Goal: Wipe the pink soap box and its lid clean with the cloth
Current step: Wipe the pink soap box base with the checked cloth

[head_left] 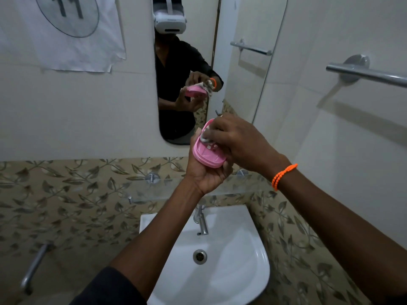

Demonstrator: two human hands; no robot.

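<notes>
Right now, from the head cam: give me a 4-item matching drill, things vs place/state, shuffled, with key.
Things:
1. pink soap box
2. cloth
3. orange bracelet
4. tap

Place or state:
A. on the right wrist
B. mounted at the back of the white sink, below the hands
C. cradled from below by the left hand
D. pressed into the pink tray under the fingers of the right hand

Pairs: 1-C, 2-D, 3-A, 4-B
</notes>
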